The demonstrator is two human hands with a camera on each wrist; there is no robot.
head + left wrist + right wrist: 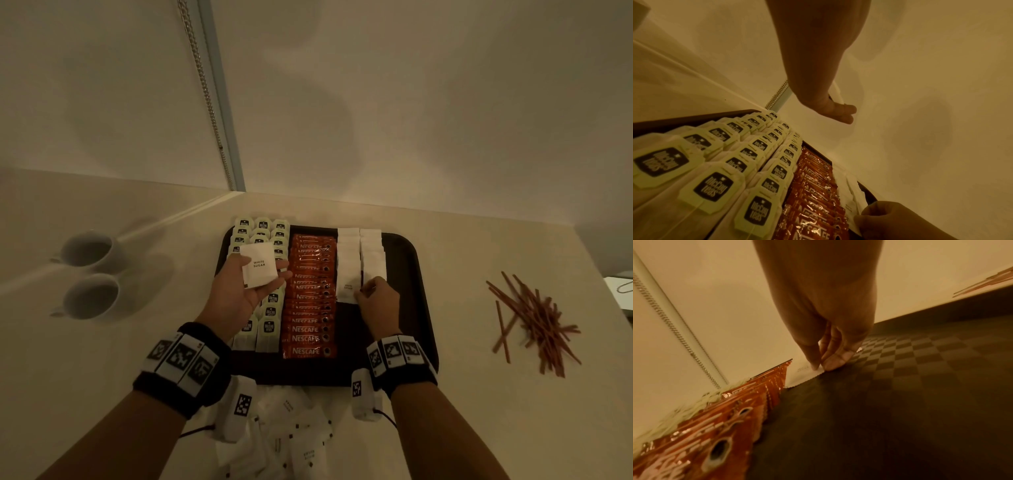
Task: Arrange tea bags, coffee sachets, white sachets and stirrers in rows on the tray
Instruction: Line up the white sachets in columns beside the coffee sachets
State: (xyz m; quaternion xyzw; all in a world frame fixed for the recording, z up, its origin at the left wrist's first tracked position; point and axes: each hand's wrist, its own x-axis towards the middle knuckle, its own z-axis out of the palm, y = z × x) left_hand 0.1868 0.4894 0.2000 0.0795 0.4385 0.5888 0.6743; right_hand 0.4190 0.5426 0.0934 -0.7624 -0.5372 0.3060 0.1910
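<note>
Left hand [246, 291] holds a white sugar sachet [259, 266] palm-up over the tea bags [270, 310], left of the tray's [423, 308] sachet rows, where the right hand [376, 301] pinches the nearest laid sachet [346, 289]

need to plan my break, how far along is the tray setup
Done: three rows of tea bags and a column of Nescafe sachets fill the tray's left half. In hand: two sugar rows are partway; the right hand sets a sachet down while the left hand holds the next white sugar sachet. Left: loose sachets at the near edge and the stirrers, all off the tray.
</note>
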